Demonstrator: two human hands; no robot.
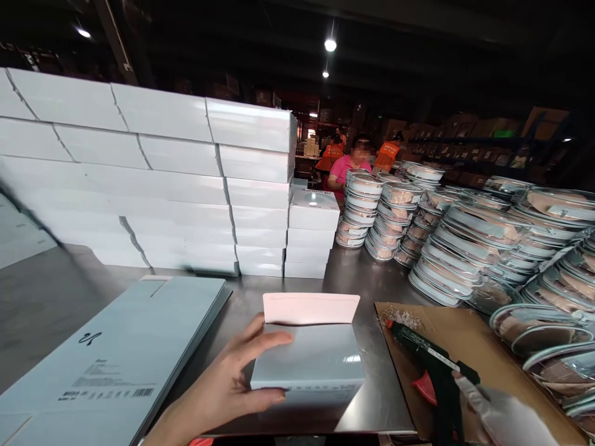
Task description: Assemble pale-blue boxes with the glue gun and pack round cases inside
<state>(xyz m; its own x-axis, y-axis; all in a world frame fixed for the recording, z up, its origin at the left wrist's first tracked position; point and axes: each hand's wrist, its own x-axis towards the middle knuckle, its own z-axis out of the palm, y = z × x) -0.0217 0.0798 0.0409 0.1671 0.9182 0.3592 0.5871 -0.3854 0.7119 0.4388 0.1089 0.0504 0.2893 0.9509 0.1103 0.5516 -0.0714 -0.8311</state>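
In the head view, my left hand (pixel 232 371) is closed round the left side of a small white box (pixel 309 353). Its thumb lies on the near face and its fingers on the top. The far flap (pixel 310 308) of this box stands up. At the lower right, a dark green hot glue gun (pixel 437 359) with a red trigger rests on a cardboard sheet (pixel 469 328). My right hand (pixel 502 409), in a pale glove with a bare fingertip, is at the gun's rear end. Its fingers are stretched out, slightly blurred, and not wrapped round the handle.
A stack of flat printed cartons (pixel 125 341) lies left on the metal table (pixel 348 279). Behind stands a wall of white boxes (pixel 176 186). Several stacks of wrapped round items with clear lids (pixel 465 241) fill the right side. A person in pink (pixel 344 167) sits beyond.
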